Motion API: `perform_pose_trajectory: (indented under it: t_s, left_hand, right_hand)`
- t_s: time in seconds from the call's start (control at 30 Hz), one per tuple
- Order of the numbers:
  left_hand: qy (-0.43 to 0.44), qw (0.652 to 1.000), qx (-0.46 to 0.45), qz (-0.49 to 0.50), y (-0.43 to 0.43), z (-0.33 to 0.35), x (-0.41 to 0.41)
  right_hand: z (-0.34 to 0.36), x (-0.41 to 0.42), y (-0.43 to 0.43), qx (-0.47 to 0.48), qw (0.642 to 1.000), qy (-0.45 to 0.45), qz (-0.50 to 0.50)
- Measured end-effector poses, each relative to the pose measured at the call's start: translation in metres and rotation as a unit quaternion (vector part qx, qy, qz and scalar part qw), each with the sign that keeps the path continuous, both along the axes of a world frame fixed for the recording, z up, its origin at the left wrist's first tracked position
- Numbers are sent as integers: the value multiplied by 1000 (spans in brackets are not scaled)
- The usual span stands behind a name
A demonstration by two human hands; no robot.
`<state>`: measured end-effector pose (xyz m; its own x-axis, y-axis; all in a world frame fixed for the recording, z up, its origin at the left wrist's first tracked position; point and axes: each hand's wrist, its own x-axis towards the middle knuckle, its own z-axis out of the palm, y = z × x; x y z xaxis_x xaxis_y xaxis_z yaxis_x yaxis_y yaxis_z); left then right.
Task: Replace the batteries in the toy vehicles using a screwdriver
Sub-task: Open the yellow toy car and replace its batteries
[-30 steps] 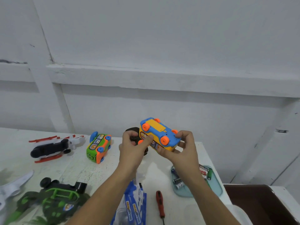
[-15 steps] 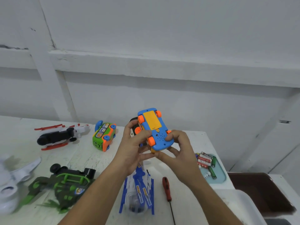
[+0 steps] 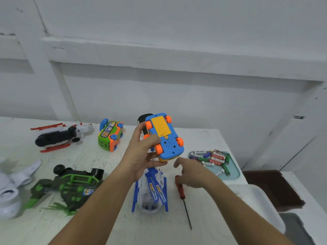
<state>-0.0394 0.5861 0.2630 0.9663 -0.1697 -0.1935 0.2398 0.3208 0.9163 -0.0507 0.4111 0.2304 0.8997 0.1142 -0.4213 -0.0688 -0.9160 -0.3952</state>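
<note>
My left hand (image 3: 141,152) grips a blue toy car (image 3: 165,138) with orange wheels, held above the table with its underside up and its yellow battery cover showing. My right hand (image 3: 192,171) has let go and hovers low over the handle of the red screwdriver (image 3: 180,189), fingers relaxed and holding nothing. The screwdriver lies on the white table (image 3: 194,227), its shaft pointing toward me. A teal tray (image 3: 234,174) at the right holds several loose batteries (image 3: 212,158).
Other toys lie on the table: a green bus (image 3: 109,137), a black-and-white helicopter (image 3: 60,137), a dark green vehicle (image 3: 70,184), a blue-and-clear helicopter (image 3: 152,191), a white plane (image 3: 12,188). A white bin (image 3: 261,202) and a brown box (image 3: 270,188) stand at right.
My right hand left the blue car and dropped toward the screwdriver. The left hand now holds the car alone, underside turned more toward me.
</note>
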Motion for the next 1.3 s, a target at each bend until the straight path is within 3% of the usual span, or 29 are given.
perform_pose_trajectory:
  t_s: [0.13, 0.2, 0.37, 0.5, 0.57, 0.7, 0.8, 0.87, 1.03, 1.3]
  left_hand:
    - [9, 1000, 0, -6, -1, -2, -3]
    - [13, 1000, -1, -8, -1, -3, -4]
    - [16, 1000, -3, 1, -4, 0, -6]
    - [7, 1000, 17, 4, -5, 3, -5]
    - [7, 1000, 25, 7, -6, 5, -4]
    - [6, 999, 37, 21, -10, 8, -3]
    - [-3, 999, 47, 28, -13, 12, -4]
    - [-12, 998, 55, 31, -15, 14, -5]
    - [-16, 997, 58, 37, -19, 17, -4]
    - [-10, 997, 66, 47, -24, 19, -5]
  right_hand:
    - [-18, -6, 18, -79, 996, 33, -2]
    - [-21, -6, 19, -74, 997, 31, -16]
    - [-17, 3, 6, 69, 990, 82, -92]
    - [-3, 18, -17, 199, 969, 2, -149]
    - [19, 23, -29, 274, 944, -75, -167]
    - [76, 27, -42, 419, 860, -220, -192]
    - [113, 21, -43, 483, 799, -315, -172]
    - [128, 14, -39, 502, 777, -354, -139]
    - [132, 2, -22, 466, 781, -412, -58]
    - [124, 2, -14, 438, 791, -426, -39]
